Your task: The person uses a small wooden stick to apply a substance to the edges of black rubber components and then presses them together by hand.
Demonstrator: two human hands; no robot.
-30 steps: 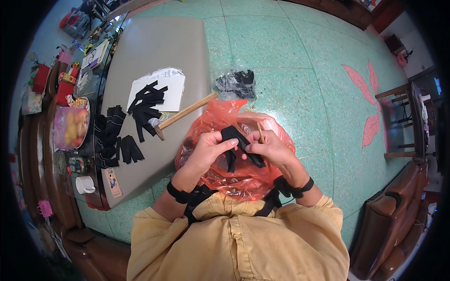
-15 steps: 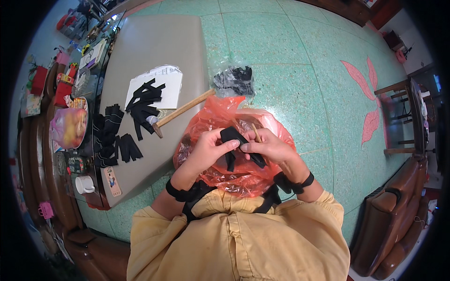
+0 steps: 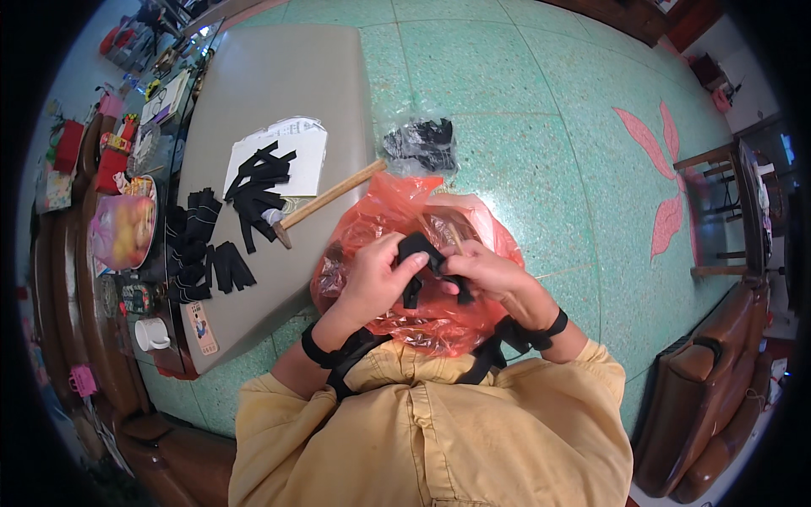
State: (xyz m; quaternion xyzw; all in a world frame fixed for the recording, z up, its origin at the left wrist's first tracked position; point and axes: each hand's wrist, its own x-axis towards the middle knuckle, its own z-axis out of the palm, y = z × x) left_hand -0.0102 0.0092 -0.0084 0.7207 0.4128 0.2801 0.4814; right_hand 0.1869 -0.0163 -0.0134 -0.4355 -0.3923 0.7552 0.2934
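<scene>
1. The left hand (image 3: 376, 279) pinches the black strap (image 3: 420, 253) at its 3 o'clock; since a second ago it has shifted little, so the folding goes on.
2. The strap sits between both hands, above the orange bag (image 3: 422, 253).
3. The right hand (image 3: 486, 275) pinches the strap's other end.
4. The strap's lower part and the bag's contents are hard to make out.

My yellow button shirt (image 3: 431, 439) with short sleeves, black band on my left wrist (image 3: 314, 348), black band on my right wrist (image 3: 551, 328), black chest straps (image 3: 486, 359).
</scene>
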